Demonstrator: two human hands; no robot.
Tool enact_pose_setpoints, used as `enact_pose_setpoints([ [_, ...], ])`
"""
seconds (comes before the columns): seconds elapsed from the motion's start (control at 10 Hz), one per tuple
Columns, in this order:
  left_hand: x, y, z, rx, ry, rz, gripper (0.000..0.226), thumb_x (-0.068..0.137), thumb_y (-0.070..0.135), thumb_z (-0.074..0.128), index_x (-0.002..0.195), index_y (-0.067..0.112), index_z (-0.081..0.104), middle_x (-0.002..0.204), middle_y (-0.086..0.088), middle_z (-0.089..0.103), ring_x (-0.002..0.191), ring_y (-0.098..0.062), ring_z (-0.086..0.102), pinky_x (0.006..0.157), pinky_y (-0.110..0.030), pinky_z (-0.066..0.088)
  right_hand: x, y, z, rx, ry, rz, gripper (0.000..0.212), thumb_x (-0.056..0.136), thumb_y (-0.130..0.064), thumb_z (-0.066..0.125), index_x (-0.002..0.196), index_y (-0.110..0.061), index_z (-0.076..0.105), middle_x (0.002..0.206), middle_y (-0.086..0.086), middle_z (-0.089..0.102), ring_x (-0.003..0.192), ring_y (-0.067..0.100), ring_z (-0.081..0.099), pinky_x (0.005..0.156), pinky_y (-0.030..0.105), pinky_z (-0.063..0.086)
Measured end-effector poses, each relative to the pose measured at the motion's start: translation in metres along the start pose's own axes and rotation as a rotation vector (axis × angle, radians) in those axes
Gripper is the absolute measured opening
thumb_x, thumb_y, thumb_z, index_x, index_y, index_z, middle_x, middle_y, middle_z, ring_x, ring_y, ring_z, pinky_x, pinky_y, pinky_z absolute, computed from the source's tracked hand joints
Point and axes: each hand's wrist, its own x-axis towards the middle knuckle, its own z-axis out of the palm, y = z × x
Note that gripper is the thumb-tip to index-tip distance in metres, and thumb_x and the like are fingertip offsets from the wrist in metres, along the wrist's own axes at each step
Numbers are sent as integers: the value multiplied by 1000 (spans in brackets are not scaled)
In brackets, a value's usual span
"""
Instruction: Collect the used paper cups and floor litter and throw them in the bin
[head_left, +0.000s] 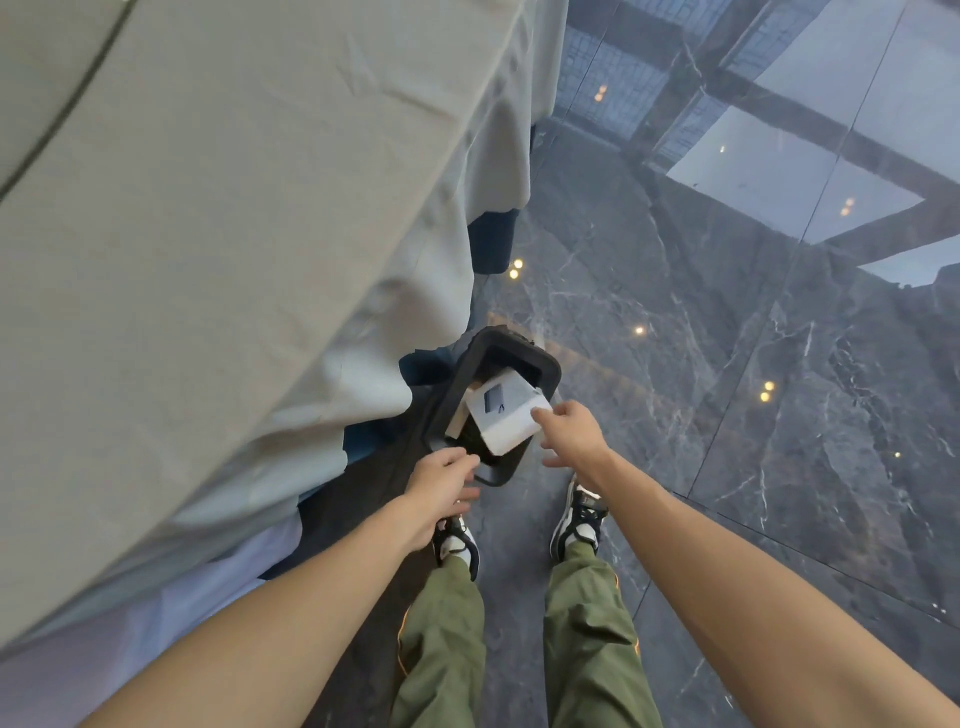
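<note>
A small black bin (540, 364) stands on the floor at the foot of a draped table, its opening facing up. A white box-like piece of litter (506, 415) with a dark print lies tilted across the opening, partly inside. My right hand (574, 434) touches the box's near right corner with its thumb and fingertips. My left hand (441, 480) holds the near rim of the bin, fingers curled over the edge. Some pale litter shows deeper inside the bin, mostly hidden by the box.
A table under a long grey-green cloth (208, 260) fills the left side and hangs to the floor. Glossy dark marble floor (727, 389) spreads to the right, reflecting lights. My feet in black-and-white trainers (579, 525) stand just behind the bin.
</note>
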Motion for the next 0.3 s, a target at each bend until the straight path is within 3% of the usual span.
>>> enact_pose_setpoints([
  [0.1,-19,18,-12,144,9,68,51,102,29,59,151,18,50,123,-6,67,103,-19,69,82,-30,57,-12,-13,-15,-41,-22,1,35,98,-26,55,123,-2,59,115,15,65,106,32,67,81,44,64],
  [0.2,-38,34,-15,189,5,130,50,103,29,58,151,18,50,127,-7,67,105,-19,68,86,-31,55,-25,-26,-23,-63,-57,-30,35,96,-25,55,117,2,64,103,15,67,91,28,67,67,36,58],
  [0.3,-67,56,-13,253,27,189,47,103,30,57,148,18,52,123,-4,67,99,-16,67,82,-31,54,-55,-46,-33,-105,-57,-77,35,96,-23,56,112,6,66,85,11,60,77,25,59,64,36,49],
])
